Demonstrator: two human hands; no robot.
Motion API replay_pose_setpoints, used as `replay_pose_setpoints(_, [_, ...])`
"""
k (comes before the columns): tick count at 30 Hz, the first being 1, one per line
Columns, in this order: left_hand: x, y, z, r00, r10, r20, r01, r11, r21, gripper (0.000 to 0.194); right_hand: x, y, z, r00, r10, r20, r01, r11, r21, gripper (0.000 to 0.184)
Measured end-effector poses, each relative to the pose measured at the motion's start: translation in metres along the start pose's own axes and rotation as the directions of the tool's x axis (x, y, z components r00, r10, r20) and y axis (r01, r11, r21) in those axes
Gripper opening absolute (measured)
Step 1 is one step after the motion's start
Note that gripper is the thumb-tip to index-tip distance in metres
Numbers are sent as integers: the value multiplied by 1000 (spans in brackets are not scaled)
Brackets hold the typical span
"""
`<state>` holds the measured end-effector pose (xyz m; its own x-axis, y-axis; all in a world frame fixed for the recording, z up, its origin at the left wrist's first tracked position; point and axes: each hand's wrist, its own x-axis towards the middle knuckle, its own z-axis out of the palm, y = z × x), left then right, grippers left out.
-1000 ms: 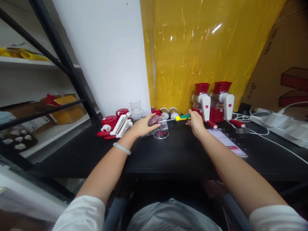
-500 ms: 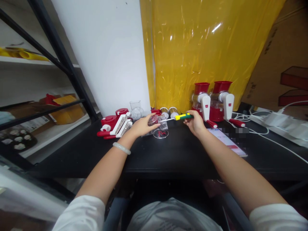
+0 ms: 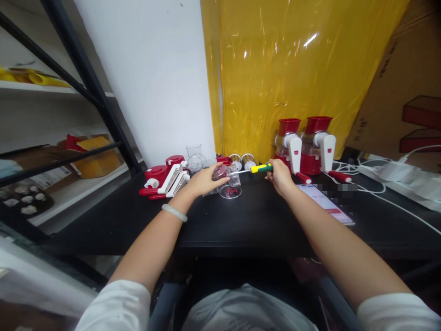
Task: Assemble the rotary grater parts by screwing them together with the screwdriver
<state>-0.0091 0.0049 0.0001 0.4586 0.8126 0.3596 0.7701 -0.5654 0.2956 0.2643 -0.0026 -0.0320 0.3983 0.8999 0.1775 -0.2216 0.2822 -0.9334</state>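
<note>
Left hand [image 3: 203,180] was wrapped round a small clear plastic housing with a red part inside [image 3: 223,175], holding it just above the black worktop [image 3: 241,216], roughly in the middle toward the back. Right hand [image 3: 280,176] was closed on a screwdriver w/ a green and yellow handle [image 3: 262,168], shaft pointing left at the clear piece; tip looked to be touching it or v close, couldn't tell which. Directly under the held piece sat a clear round plastic base with a red mark [image 3: 230,191], flat on the worktop. Pale bangle [image 3: 174,212] on the left wrist. To the left, a pile of red and white plastic crank parts [image 3: 165,179], and behind those a clear plastic cup [image 3: 195,151] near the white wall. Two small round brass-coloured mesh drums [image 3: 243,161] stood at the back by the yellow plastic sheet [image 3: 292,69]. Just right of the right hand, two assembled red and white hand-crank grinders [image 3: 306,145] stood upright side by side. A phone with a lit screen [image 3: 325,203] lay flat near the right forearm, and white cables [image 3: 396,184] ran across the right end of the worktop.
</note>
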Motion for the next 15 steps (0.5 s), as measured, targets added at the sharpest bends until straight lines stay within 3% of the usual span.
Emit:
replay_pose_setpoints(7, [0, 0, 0, 1000, 8, -2, -8, 1000, 1, 81, -3, -6, 3, 998, 60, 33, -65, 978, 198, 15])
replay_pose_setpoints(15, [-1, 1, 0, 1000, 4, -4, -4, 1000, 6, 79, 0, -1, 0, 995, 40, 89, -61, 967, 247, 20])
